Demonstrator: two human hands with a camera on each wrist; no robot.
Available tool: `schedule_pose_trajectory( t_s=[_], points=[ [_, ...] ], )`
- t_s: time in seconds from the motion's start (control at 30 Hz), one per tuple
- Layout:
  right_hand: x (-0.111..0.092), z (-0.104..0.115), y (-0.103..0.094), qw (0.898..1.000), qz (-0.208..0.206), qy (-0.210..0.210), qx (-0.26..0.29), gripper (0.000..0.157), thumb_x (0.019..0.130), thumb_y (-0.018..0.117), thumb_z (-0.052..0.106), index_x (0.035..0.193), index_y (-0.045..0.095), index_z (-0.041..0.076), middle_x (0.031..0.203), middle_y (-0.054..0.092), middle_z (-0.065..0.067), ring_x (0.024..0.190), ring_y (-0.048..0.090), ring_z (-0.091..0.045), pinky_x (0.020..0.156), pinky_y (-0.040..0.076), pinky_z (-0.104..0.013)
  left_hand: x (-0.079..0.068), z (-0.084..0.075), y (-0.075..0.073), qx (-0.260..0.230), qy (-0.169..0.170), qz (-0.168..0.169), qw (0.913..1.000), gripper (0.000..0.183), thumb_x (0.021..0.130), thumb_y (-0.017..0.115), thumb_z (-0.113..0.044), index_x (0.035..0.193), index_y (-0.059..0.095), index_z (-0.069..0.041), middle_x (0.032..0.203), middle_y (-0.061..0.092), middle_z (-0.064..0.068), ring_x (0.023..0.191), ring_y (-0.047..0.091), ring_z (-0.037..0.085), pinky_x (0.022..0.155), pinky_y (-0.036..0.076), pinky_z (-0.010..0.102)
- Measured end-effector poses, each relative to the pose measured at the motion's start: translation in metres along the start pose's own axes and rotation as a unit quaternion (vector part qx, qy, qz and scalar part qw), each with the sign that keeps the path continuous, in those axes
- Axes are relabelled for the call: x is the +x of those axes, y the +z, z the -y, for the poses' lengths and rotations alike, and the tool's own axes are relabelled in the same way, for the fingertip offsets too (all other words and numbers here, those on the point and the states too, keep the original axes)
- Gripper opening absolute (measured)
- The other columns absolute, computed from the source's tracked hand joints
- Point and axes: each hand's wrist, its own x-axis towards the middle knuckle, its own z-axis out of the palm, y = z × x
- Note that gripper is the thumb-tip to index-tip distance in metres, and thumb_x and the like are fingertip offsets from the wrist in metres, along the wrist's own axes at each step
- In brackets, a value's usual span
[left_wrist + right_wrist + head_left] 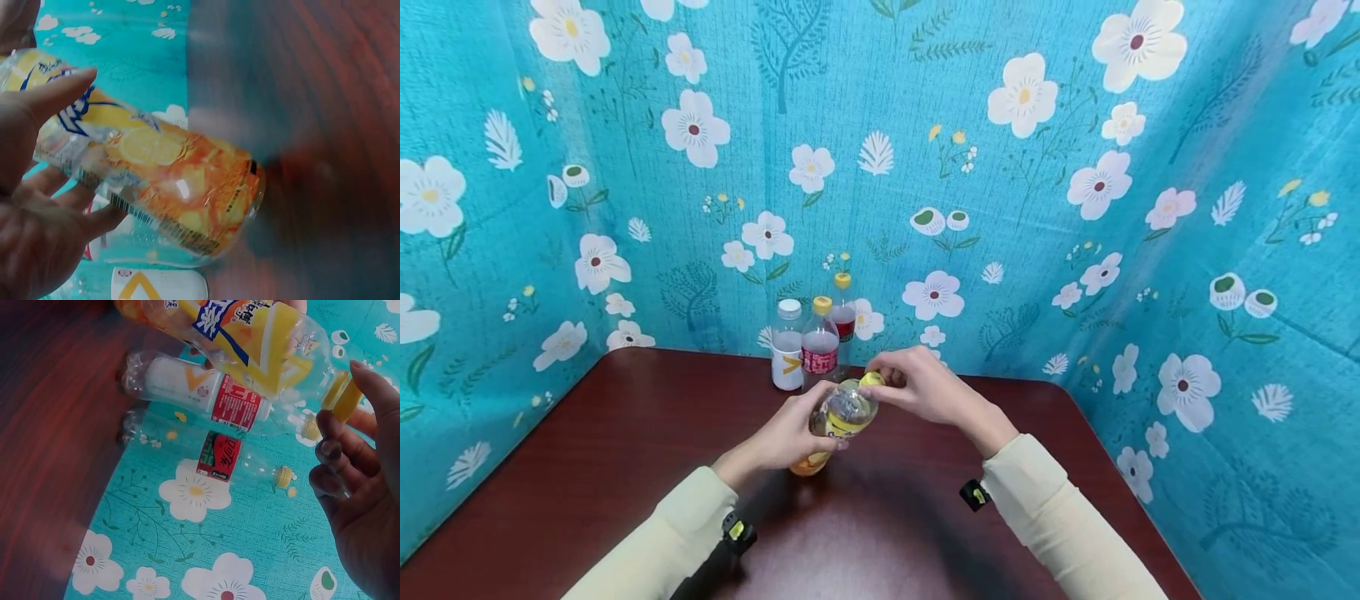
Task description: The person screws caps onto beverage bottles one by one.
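A clear plastic drink bottle [852, 405] with a yellow-and-orange lemon label [156, 150] leans to the right in the head view. My left hand [792, 431] grips its body, thumb on one side and fingers on the other. At the bottle's top, my right hand [919, 383] pinches the yellow cap [345, 399] between thumb and index finger. The cap sits at the bottle's mouth; whether it is loose cannot be told. Whether the base touches the tabletop is unclear.
Behind the held bottle stand a white-capped bottle [787, 343], a yellow-capped bottle with a red label [820, 354], and another yellow-capped bottle [220, 456] with a red-and-black label. The dark red table [625, 442] ends at a blue flowered curtain [850, 208] behind and on both sides.
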Motion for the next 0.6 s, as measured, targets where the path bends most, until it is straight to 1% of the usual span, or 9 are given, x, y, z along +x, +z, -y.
schedule_pose_trajectory(
  t_s=[0.17, 0.33, 0.47, 0.6],
  points=[
    [-0.0021, -0.001, -0.0019, 0.999, 0.016, -0.028, 0.003, 0.025, 0.095, 0.075, 0.031, 0.117, 0.071, 0.018, 0.075, 0.055, 0.008, 0.064, 0.049, -0.008, 0.056, 0.043, -0.025, 0.0035, 0.0035, -0.0067, -0.022, -0.002, 0.036, 0.9991, 0.067, 0.081, 0.089, -0.017, 0.136, 0.05, -0.016, 0.126, 0.065, 0.005, 0.112, 0.064, 0.022, 0.098, 0.053, 0.05],
    [-0.0014, 0.0, -0.0026, 0.999, 0.027, -0.043, 0.006, 0.026, 0.098, 0.071, 0.031, 0.119, 0.071, 0.016, 0.088, 0.062, 0.01, 0.071, 0.052, -0.008, 0.061, 0.047, -0.025, 0.0046, 0.0053, -0.0102, -0.046, -0.015, 0.062, 0.9969, 0.067, 0.083, 0.086, -0.013, 0.139, 0.049, -0.018, 0.128, 0.063, 0.006, 0.113, 0.064, 0.023, 0.097, 0.054, 0.047],
    [-0.0014, 0.0006, 0.0003, 0.999, 0.01, -0.051, 0.001, 0.023, 0.098, 0.071, 0.03, 0.114, 0.073, 0.014, 0.088, 0.065, 0.009, 0.07, 0.053, -0.007, 0.06, 0.048, -0.024, 0.0046, 0.0061, -0.0095, -0.046, -0.011, 0.061, 0.997, 0.069, 0.084, 0.086, -0.015, 0.142, 0.048, -0.019, 0.129, 0.063, 0.005, 0.115, 0.063, 0.022, 0.1, 0.052, 0.048],
    [0.0007, 0.0034, 0.0051, 0.998, -0.02, -0.059, -0.011, 0.019, 0.098, 0.072, 0.026, 0.108, 0.075, 0.011, 0.082, 0.066, 0.008, 0.067, 0.053, -0.006, 0.058, 0.047, -0.023, 0.0027, 0.006, -0.0059, -0.043, 0.007, 0.034, 0.9985, 0.069, 0.085, 0.085, -0.012, 0.142, 0.047, -0.017, 0.129, 0.064, 0.005, 0.116, 0.062, 0.022, 0.102, 0.051, 0.05]
  ],
)
